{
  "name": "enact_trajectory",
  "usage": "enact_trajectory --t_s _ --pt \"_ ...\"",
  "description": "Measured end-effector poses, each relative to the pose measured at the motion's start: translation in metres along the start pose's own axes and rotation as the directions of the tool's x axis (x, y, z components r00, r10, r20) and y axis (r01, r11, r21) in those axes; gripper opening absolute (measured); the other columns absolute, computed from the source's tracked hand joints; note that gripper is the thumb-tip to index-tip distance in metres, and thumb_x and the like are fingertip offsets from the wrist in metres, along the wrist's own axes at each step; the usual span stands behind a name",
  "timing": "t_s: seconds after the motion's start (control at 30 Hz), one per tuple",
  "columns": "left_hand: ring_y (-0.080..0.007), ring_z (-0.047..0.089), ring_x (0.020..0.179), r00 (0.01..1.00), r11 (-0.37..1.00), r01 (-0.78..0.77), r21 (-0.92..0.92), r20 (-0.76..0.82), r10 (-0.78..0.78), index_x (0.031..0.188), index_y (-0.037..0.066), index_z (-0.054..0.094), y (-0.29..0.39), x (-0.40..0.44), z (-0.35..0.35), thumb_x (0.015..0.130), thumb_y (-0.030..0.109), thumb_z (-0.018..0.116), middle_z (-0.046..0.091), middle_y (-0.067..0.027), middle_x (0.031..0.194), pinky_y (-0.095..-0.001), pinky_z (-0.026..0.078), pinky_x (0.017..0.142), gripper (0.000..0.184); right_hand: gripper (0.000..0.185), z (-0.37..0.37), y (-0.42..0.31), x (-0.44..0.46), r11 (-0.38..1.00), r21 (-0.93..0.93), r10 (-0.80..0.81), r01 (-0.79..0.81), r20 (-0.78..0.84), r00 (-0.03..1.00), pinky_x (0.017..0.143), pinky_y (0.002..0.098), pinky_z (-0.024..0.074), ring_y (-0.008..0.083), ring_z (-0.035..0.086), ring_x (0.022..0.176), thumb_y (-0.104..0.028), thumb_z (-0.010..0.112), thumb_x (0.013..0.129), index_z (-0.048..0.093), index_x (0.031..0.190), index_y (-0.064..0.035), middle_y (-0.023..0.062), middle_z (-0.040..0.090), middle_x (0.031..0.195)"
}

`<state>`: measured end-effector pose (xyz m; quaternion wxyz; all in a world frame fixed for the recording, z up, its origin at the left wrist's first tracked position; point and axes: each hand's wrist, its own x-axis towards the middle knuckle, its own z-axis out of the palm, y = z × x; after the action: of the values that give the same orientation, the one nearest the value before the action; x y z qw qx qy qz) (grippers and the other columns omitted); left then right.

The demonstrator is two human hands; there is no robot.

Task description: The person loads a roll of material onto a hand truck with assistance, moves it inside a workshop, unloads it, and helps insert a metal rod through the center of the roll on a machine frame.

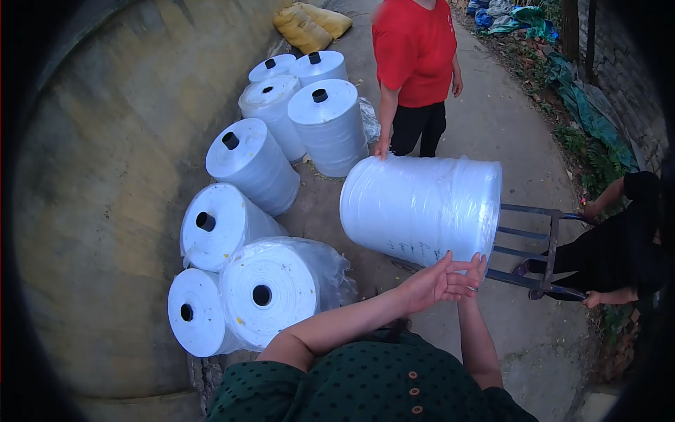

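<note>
A large roll wrapped in clear plastic (422, 204) lies on its side on a metal hand cart (524, 243). Both of my hands are close together at the roll's near right edge. My left hand (441, 285) is in front, its fingers apart and pointing right, holding nothing I can see. Behind it, my right hand (473, 278) points up beside the roll's end; its fingers are partly covered by the left one, and whether it touches the plastic is unclear. A person in a red shirt (418, 53) rests one hand on the roll's far left edge.
Several upright wrapped rolls (327, 126) stand along the curved wall (126, 176) at left. Yellow sacks (309, 27) lie behind them. Another person in dark clothes (605, 239) grips the cart handles at right. Green sheeting (590, 112) lines the path's right edge.
</note>
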<state>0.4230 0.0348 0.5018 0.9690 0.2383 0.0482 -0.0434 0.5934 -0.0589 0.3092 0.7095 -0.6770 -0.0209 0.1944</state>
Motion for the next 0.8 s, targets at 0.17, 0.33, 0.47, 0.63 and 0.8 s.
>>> enact_trajectory --t_s 0.17,0.33,0.47,0.63,0.8 --pt "-0.0145 0.062 0.096 0.893 0.984 0.014 0.178 -0.445 0.068 0.125 0.008 0.046 0.013 -0.004 -0.066 0.099 0.041 0.033 0.062 -0.0071 0.114 -0.0261 0.047 0.077 0.044 0.063 -0.026 0.027 0.014 0.986 -0.135 -0.115 0.095 -0.155 0.981 0.098 0.0356 0.0375 0.0265 0.048 0.116 -0.028 0.06 0.089 0.033 0.135 0.0063 0.0223 0.045 0.13" --pt "-0.0172 0.063 0.092 0.687 1.0 -0.028 0.013 -0.727 0.029 0.118 0.008 0.048 0.023 -0.035 -0.181 0.099 0.033 0.038 0.062 -0.0089 0.112 -0.0269 0.052 0.066 0.033 0.065 -0.012 0.027 0.023 0.856 -0.437 -0.355 0.274 -0.114 0.928 0.1 0.0377 0.0355 0.0311 0.047 0.119 -0.02 0.067 0.082 0.037 0.133 0.0048 0.0225 0.049 0.128" --pt "-0.0218 0.063 0.093 0.585 0.998 -0.027 0.056 -0.809 0.061 0.117 0.009 0.048 0.053 -0.046 -0.262 0.096 0.032 0.044 0.063 -0.0091 0.109 -0.0317 0.053 0.065 0.031 0.066 0.025 -0.031 0.026 0.69 -0.657 -0.407 0.305 -0.003 0.913 0.103 0.0413 0.0319 0.037 0.04 0.122 -0.015 0.068 0.077 0.037 0.133 0.0029 0.0235 0.046 0.129" --pt "-0.0223 0.06 0.092 0.482 0.993 0.018 0.116 -0.871 0.093 0.122 0.009 0.047 0.094 -0.033 -0.338 0.094 0.033 0.048 0.058 -0.0068 0.114 -0.032 0.05 0.066 0.036 0.068 0.102 -0.076 0.066 0.445 -0.768 -0.539 0.46 0.18 0.823 0.106 0.0457 0.0267 0.0405 0.031 0.127 -0.014 0.068 0.075 0.036 0.134 -0.0002 0.0239 0.036 0.136" --pt "-0.0206 0.053 0.1 0.46 0.96 0.156 0.233 -0.877 0.138 0.127 0.01 0.045 0.135 0.006 -0.36 0.09 0.032 0.053 0.052 -0.0059 0.121 -0.0347 0.044 0.076 0.044 0.066 0.162 -0.079 0.127 0.184 -0.924 -0.439 0.335 0.227 0.869 0.103 0.0531 0.025 0.0396 0.021 0.133 -0.033 0.063 0.081 0.036 0.137 -0.0083 0.0203 0.025 0.144"
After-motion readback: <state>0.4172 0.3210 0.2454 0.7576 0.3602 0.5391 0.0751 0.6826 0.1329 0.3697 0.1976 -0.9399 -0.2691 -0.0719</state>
